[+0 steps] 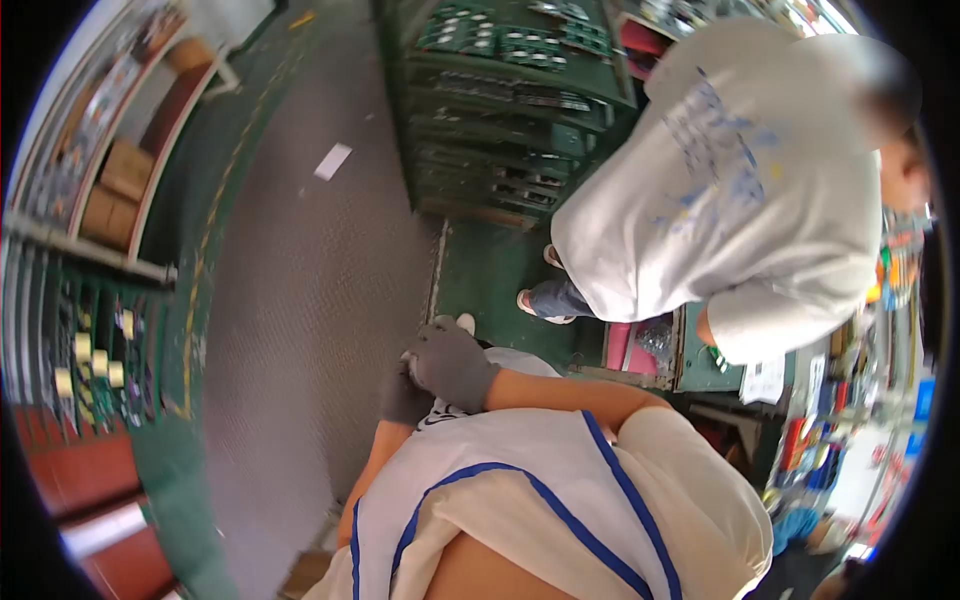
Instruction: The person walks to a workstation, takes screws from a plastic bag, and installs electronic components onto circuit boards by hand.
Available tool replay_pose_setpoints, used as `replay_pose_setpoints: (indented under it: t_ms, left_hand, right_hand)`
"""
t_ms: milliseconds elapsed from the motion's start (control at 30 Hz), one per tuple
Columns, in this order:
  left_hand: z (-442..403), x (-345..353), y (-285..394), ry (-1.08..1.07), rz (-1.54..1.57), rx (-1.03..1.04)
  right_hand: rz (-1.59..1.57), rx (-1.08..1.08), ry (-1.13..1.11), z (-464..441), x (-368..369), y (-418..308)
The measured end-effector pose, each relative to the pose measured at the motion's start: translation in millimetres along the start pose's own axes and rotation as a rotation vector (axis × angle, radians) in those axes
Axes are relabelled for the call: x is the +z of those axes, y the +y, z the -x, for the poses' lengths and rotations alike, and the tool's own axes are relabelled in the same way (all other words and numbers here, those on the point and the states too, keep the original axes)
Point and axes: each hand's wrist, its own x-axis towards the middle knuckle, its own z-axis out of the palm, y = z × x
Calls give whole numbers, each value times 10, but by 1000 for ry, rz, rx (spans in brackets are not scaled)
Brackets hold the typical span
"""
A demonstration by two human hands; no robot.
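Observation:
Both my hands wear dark grey gloves and are together in front of my white, blue-trimmed apron (510, 440). My right hand (452, 362) has its fingers curled in and lies against my left hand. Lower and partly covered by it is my left hand (404, 396), which also looks closed. A small pale spot shows where the two meet, but I cannot make out whether it is a held thing or part of a glove.
A green rack (490, 110) with circuit boards stands ahead, with a person in a white shirt (700, 190) beside it at a bench. Shelves with cardboard boxes (127, 170) and a rack of boards (95, 350) line the left. A white paper (333, 161) lies on the grey floor (290, 330).

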Motion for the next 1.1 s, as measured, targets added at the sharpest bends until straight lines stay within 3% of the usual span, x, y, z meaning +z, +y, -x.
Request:
replay_pose_setpoints:
  t_ms: [33, 67, 133, 267, 300, 433, 533, 700, 767, 867, 1000, 1067, 1100]
  left_hand:
    - [-125, 23, 194, -63, 310, -73]
    - [-271, 44, 395, -98, 264, -88]
    - [-439, 82, 734, -12, -923, 135]
    - [-938, 409, 1204, -160, -1218, 199]
    - [-1194, 304, 1111, -221, -782, 129]
    - [-1635, 319, 1311, -468, 89, -194]
    - [-1814, 598, 1713, -426, 204, -371]
    - [-2502, 450, 2006, -525, 256, -620]
    - [-2706, 471, 2268, -552, 270, -671]
    - [-2906, 416, 2545, -592, 242, -763]
    - [-3028, 263, 2940, -483, 151, -648]
    - [-3039, 296, 3063, -440, 171, -646]
    - [-3070, 284, 3111, -434, 228, -644]
  right_hand:
    - [27, 5, -64, -110, -8, 56]
    - [55, 1, -125, -267, -47, 157]
    - [110, 42, -171, -544, -211, 338]
    - [152, 101, -304, -839, -505, 691]
    - [152, 115, -305, -894, -471, 769]
    - [129, 360, -209, -1010, -374, 980]
    - [144, 474, -70, -1174, -361, 1148]
    - [192, 641, 160, -1545, -408, 1224]
    - [159, 729, 455, -1784, -376, 1266]
    - [209, 721, 489, -2129, -420, 1291]
    - [279, 712, 460, -2639, -308, 1380]
    - [243, 624, 225, -2713, -420, 1408]
    - [243, 626, 222, -2750, -408, 1426]
